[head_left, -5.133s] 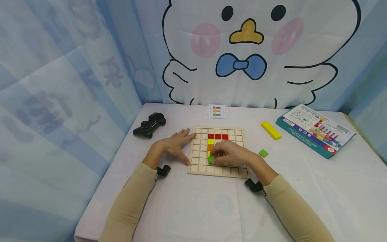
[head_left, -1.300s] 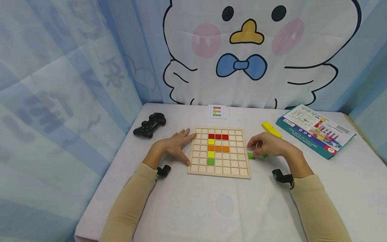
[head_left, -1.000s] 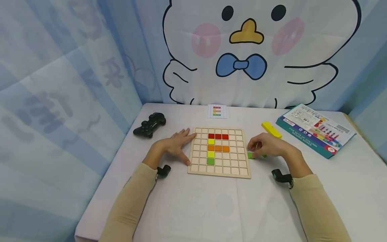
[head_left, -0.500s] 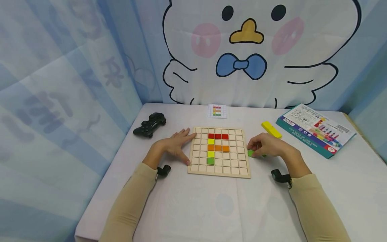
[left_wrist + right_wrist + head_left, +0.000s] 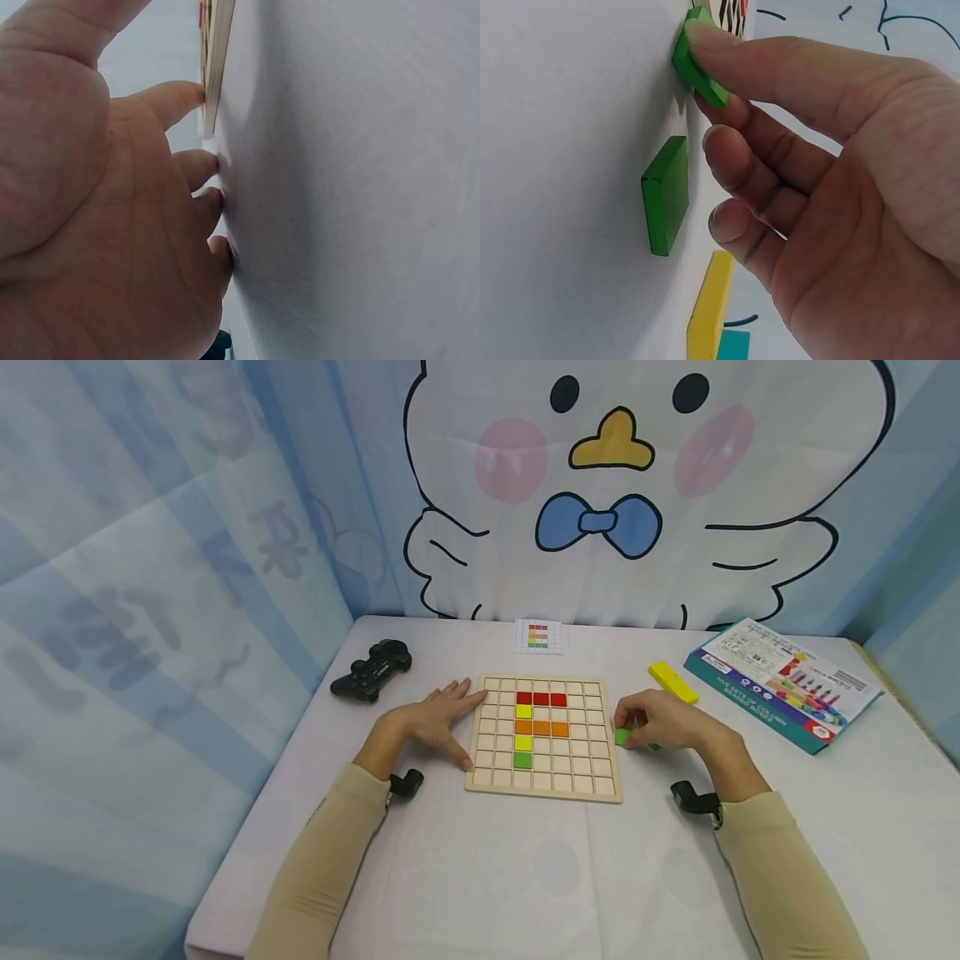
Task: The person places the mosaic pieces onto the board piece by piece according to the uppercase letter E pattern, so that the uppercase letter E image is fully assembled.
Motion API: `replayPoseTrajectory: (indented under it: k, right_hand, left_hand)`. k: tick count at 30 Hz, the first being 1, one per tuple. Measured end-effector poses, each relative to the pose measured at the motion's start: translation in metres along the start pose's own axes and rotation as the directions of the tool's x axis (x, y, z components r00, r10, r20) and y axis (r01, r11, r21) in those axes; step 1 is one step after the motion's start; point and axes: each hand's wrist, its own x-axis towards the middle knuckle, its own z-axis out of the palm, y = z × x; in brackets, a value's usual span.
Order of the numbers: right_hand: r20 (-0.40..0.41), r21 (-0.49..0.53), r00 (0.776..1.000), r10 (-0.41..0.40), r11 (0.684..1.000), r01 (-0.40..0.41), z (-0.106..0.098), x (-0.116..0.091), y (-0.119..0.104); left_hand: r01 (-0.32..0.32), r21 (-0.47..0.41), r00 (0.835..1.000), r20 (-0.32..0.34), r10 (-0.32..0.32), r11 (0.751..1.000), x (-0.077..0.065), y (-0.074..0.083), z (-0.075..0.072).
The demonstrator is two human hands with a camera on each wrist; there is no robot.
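Note:
My right hand pinches a green square tile between thumb and fingertips, just off the board's right edge. A second green tile lies on the table below that hand, mostly hidden in the head view. The wooden grid board carries a row of three red tiles and a row of three orange tiles. A yellow tile lies between those rows; another yellow and a green tile follow below. With fingers spread, my left hand touches the board's left edge.
A small pattern card lies behind the board. At the back left is a black game controller. To the right sit yellow pieces and a teal-edged box. A printed curtain hangs behind the table.
Seconds ago my right hand was placing the green tile on the board; it then moved right to another green tile. That tile has since tilted up slightly. My left hand stayed still.

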Motion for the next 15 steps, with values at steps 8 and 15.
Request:
replayPoseTrajectory:
  k: [8, 15]
  right_hand:
    - [-0.006, 0.034, 1.0, -0.014, 0.999, 0.014, -0.0029, -0.0017, -0.0029]
    - [-0.081, 0.05, 0.996, -0.021, 0.998, 0.025, -0.0048, -0.0026, -0.0074]
  left_hand:
    - [-0.001, 0.006, 1.0, 0.001, 0.001, 1.0, 0.0002, 0.0005, -0.0003]
    - [0.001, 0.004, 1.0, 0.004, -0.001, 1.0, 0.0005, 0.0002, -0.0006]
